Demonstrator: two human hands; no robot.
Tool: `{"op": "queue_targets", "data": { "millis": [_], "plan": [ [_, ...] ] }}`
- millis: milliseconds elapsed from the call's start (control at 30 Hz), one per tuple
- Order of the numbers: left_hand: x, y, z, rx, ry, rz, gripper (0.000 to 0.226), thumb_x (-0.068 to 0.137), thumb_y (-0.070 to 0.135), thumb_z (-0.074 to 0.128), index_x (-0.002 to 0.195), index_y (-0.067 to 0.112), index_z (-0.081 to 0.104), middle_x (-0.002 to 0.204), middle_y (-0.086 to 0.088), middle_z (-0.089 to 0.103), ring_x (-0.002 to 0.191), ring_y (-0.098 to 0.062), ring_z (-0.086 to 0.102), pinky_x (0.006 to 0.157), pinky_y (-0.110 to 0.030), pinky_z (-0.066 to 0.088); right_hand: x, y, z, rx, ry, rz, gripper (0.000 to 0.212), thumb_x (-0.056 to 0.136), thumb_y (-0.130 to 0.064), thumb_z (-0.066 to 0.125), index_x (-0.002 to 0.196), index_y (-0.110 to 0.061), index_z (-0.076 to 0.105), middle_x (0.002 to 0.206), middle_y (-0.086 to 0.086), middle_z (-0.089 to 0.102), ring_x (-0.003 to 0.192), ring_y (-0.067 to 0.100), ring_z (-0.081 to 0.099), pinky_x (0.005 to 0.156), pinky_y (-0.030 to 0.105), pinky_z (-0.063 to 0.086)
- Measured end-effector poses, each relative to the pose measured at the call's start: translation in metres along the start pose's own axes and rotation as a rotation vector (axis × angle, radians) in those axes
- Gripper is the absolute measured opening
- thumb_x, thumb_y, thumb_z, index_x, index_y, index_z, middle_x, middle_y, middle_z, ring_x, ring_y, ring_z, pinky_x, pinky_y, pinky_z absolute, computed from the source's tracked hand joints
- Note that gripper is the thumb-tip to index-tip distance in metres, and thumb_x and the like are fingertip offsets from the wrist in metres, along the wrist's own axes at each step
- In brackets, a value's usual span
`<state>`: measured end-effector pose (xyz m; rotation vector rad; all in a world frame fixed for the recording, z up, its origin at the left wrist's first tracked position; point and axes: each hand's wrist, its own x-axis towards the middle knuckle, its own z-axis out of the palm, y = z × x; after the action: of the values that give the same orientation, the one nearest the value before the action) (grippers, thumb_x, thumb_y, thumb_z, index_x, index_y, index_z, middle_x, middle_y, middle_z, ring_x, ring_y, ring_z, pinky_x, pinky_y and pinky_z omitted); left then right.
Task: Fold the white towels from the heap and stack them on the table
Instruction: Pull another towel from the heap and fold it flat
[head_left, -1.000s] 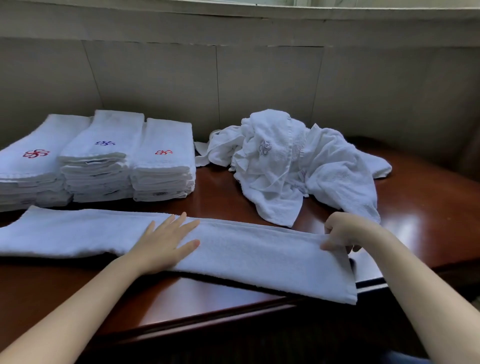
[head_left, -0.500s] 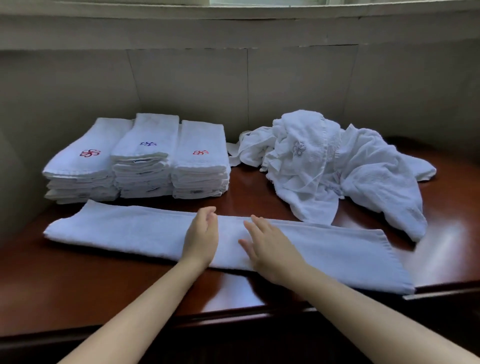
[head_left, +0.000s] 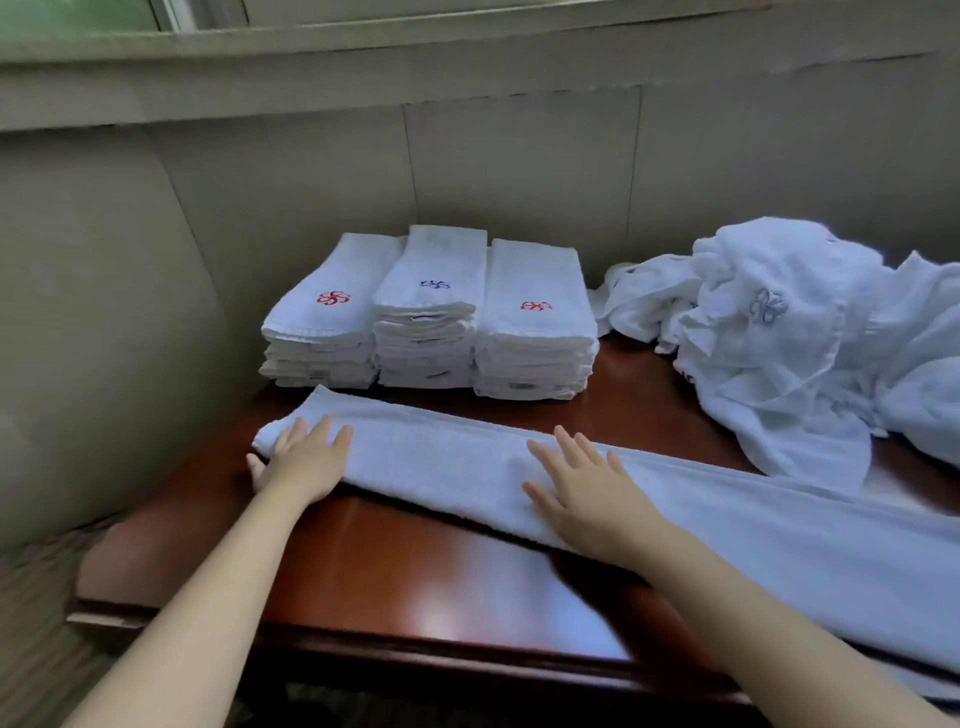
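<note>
A long white towel (head_left: 447, 462), folded lengthwise into a strip, lies across the dark red table (head_left: 415, 561). My left hand (head_left: 304, 460) rests flat on the strip's left end, fingers spread, thumb off the near edge. My right hand (head_left: 587, 491) lies flat on the strip near its middle, palm down. Neither hand grips the cloth. Behind the strip stand three stacks of folded white towels (head_left: 431, 312) with red and blue embroidered marks. The heap of unfolded white towels (head_left: 789, 343) sits at the back right.
A padded grey wall (head_left: 519, 171) runs behind the table, and a grey cushion (head_left: 93, 322) closes off the left side. The table's front edge (head_left: 395, 639) is close to me. The strip's right end runs out of the picture.
My view has swung left. My left hand slid from the strip's middle to its left end. My right hand let go of the right end and now rests flat near the middle.
</note>
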<state>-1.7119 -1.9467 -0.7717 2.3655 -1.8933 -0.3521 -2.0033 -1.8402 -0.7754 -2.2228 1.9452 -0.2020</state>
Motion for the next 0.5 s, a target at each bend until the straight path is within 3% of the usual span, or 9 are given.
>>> {"op": "queue_targets", "data": {
  "millis": [167, 300, 433, 500],
  "plan": [
    [0.011, -0.043, -0.003, -0.138, 0.081, -0.122, 0.056, 0.098, 0.055, 0.014, 0.15, 0.037, 0.017, 0.161, -0.003, 0.01, 0.147, -0.023, 0.006, 0.114, -0.055, 0.0, 0.015, -0.01, 0.009, -0.065, -0.016, -0.147, 0.053, 0.1, -0.052, 0.017, 0.15, -0.037, 0.009, 0.161, -0.002, -0.001, 0.147, 0.018, -0.003, 0.117, 0.041, -0.003],
    [0.007, -0.04, 0.002, -0.261, 0.296, -0.233, 0.065, 0.099, 0.05, 0.025, 0.149, 0.01, 0.023, 0.152, -0.018, 0.029, 0.141, -0.033, 0.024, 0.113, -0.048, 0.017, 0.019, -0.007, 0.011, -0.075, -0.025, -0.135, 0.055, 0.098, -0.055, 0.015, 0.15, -0.037, 0.009, 0.161, -0.003, -0.001, 0.147, 0.017, -0.004, 0.117, 0.041, -0.003],
    [0.001, -0.014, -0.003, -0.859, 0.538, -0.318, 0.061, 0.098, 0.028, 0.046, 0.146, 0.0, 0.022, 0.146, -0.025, 0.028, 0.128, -0.041, 0.039, 0.105, -0.043, 0.032, 0.019, -0.008, 0.013, -0.067, -0.012, -0.124, 0.055, 0.098, -0.054, 0.016, 0.15, -0.037, 0.011, 0.161, -0.003, 0.001, 0.147, 0.016, -0.003, 0.117, 0.042, -0.003],
    [0.002, -0.006, -0.01, -1.146, 0.541, -0.414, 0.056, 0.096, 0.019, 0.05, 0.144, 0.002, 0.026, 0.146, -0.02, 0.032, 0.126, -0.036, 0.044, 0.103, -0.039, 0.037, 0.019, -0.008, 0.013, -0.053, -0.001, -0.123, 0.054, 0.099, -0.052, 0.018, 0.15, -0.035, 0.014, 0.16, -0.004, 0.003, 0.147, 0.016, -0.002, 0.117, 0.042, -0.003]
  ]
}}
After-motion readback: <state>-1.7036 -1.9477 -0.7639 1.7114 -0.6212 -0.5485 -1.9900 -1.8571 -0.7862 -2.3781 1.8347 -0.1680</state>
